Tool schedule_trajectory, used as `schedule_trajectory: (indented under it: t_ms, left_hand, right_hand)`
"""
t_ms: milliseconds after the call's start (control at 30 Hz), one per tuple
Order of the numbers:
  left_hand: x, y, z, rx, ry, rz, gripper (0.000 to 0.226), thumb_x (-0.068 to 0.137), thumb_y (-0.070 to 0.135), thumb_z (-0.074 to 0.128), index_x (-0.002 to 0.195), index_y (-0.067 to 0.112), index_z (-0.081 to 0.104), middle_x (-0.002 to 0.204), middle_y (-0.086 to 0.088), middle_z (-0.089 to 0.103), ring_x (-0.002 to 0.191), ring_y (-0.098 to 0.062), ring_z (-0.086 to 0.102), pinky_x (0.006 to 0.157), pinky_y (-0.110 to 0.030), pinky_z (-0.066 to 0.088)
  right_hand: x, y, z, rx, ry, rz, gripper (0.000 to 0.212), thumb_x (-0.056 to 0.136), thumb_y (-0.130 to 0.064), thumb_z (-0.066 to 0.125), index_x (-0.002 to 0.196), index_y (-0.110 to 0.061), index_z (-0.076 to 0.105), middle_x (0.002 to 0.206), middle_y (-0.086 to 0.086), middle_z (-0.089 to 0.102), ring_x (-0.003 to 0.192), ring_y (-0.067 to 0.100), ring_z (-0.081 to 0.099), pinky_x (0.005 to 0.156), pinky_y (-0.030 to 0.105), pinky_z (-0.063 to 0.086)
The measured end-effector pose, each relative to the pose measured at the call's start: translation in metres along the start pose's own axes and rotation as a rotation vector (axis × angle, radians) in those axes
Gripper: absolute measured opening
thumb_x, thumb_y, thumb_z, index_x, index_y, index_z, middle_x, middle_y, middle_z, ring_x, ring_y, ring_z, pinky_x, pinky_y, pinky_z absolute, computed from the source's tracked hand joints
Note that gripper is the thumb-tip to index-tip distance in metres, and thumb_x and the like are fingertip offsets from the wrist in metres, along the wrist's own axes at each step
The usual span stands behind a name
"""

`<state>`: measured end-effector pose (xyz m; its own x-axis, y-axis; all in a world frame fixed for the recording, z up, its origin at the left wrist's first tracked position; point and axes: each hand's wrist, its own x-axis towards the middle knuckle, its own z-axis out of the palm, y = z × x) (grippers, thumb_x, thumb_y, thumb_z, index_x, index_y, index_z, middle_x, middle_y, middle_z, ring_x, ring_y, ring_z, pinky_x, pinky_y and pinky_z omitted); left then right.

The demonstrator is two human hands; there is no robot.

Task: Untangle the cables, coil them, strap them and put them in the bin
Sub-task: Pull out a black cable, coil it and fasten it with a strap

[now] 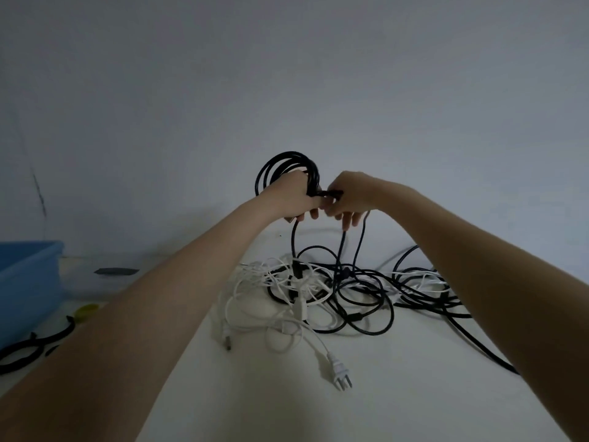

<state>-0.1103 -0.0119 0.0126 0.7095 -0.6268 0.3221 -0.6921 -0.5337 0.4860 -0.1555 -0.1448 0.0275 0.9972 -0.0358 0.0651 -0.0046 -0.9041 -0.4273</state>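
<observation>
At centre frame, the left hand [291, 199] grips a black cable coil [287, 169] while the right hand [349, 196] pinches its loose strand beside it.
Risk, as I judge it: the hanging strands run into the tangled cable pile [334, 291] on the white table [382, 393], so pulling could snag and drag thin white cords or their pronged plug [341, 371]. Cables look smooth, rubbery, round. Blue plastic bin [28, 282] sits at left edge, black straps [35, 342] below it.
</observation>
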Motion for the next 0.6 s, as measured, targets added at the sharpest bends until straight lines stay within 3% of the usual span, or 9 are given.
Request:
schedule_trajectory:
  t_ms: [67,100,167,233,267,333,433,500,600]
  left_hand:
    - [-0.002,0.002,-0.001,-0.108,0.006,0.008,0.016,0.093,0.016,0.055,0.080,0.011,0.062,0.044,0.013,0.058,0.033,0.001,0.046,0.037,-0.015,0.037]
    - [-0.004,0.004,-0.002,-0.199,0.016,0.004,0.014,0.093,0.016,0.056,0.083,0.010,0.063,0.051,0.011,0.062,0.034,0.001,0.047,0.036,-0.014,0.037]
    - [-0.005,0.007,-0.003,-0.381,0.033,-0.033,0.013,0.094,0.016,0.056,0.088,0.008,0.064,0.051,0.012,0.062,0.035,0.000,0.049,0.035,-0.013,0.035]
    - [-0.006,0.008,-0.002,-0.507,0.064,-0.102,0.011,0.093,0.015,0.057,0.091,0.006,0.064,0.049,0.010,0.060,0.034,0.000,0.050,0.036,-0.013,0.034]
    - [-0.005,0.006,-0.001,-0.532,0.088,-0.153,0.010,0.092,0.013,0.058,0.091,0.005,0.063,0.054,0.007,0.061,0.034,0.000,0.051,0.035,-0.013,0.034]
    - [-0.005,-0.004,-0.001,-0.514,0.128,-0.261,0.008,0.089,0.010,0.059,0.089,0.003,0.062,0.069,-0.001,0.063,0.035,-0.002,0.054,0.036,-0.013,0.033]
    - [-0.007,-0.023,-0.003,-0.627,0.098,-0.403,0.014,0.090,0.007,0.056,0.076,0.004,0.057,0.061,-0.005,0.062,0.034,-0.004,0.052,0.037,-0.014,0.036]
    - [-0.010,-0.026,-0.005,-0.821,-0.017,-0.434,0.021,0.093,0.009,0.051,0.073,0.005,0.055,0.048,-0.001,0.058,0.033,-0.003,0.046,0.036,-0.013,0.036]
    - [-0.017,-0.018,-0.002,-1.048,-0.231,-0.350,0.023,0.096,0.012,0.047,0.075,0.007,0.054,0.050,0.002,0.054,0.034,-0.001,0.043,0.035,-0.012,0.036]
  right_hand:
    - [0.002,0.007,-0.006,-0.040,0.195,-0.029,0.010,0.088,-0.009,0.060,0.079,-0.005,0.062,0.065,0.005,0.060,0.041,0.005,0.059,0.040,0.009,0.043]
    - [0.001,0.009,-0.011,-0.079,0.271,-0.060,0.011,0.088,-0.012,0.060,0.080,-0.006,0.064,0.063,0.003,0.059,0.043,0.004,0.058,0.040,0.005,0.039]
    - [-0.003,0.011,-0.019,-0.148,0.376,-0.136,0.012,0.089,-0.013,0.059,0.094,-0.007,0.069,0.075,0.005,0.065,0.064,0.011,0.063,0.043,0.003,0.035]
    - [-0.006,0.013,-0.023,-0.219,0.414,-0.160,0.026,0.088,-0.008,0.057,0.112,-0.011,0.066,0.102,0.007,0.067,0.096,0.021,0.061,0.058,0.009,0.037]
    - [-0.009,0.017,-0.024,-0.277,0.379,-0.126,0.033,0.088,-0.004,0.055,0.119,-0.012,0.063,0.112,0.007,0.064,0.105,0.023,0.059,0.068,0.012,0.039]
    - [-0.011,0.036,-0.021,-0.326,0.196,0.037,0.043,0.089,0.003,0.049,0.129,-0.011,0.054,0.130,0.012,0.056,0.105,0.026,0.062,0.082,0.020,0.048]
    - [-0.019,0.058,-0.012,-0.254,-0.082,0.268,0.054,0.090,0.007,0.036,0.137,-0.016,0.043,0.147,0.018,0.035,0.077,0.027,0.072,0.062,0.028,0.058]
    - [-0.017,0.059,-0.008,-0.205,-0.036,0.194,0.049,0.092,0.002,0.042,0.137,-0.017,0.043,0.147,0.017,0.036,0.075,0.026,0.071,0.058,0.026,0.056]
    - [-0.018,0.038,-0.002,-0.049,0.021,-0.008,0.050,0.088,-0.020,0.064,0.135,-0.017,0.047,0.143,0.004,0.042,0.114,0.025,0.056,0.092,0.032,0.047]
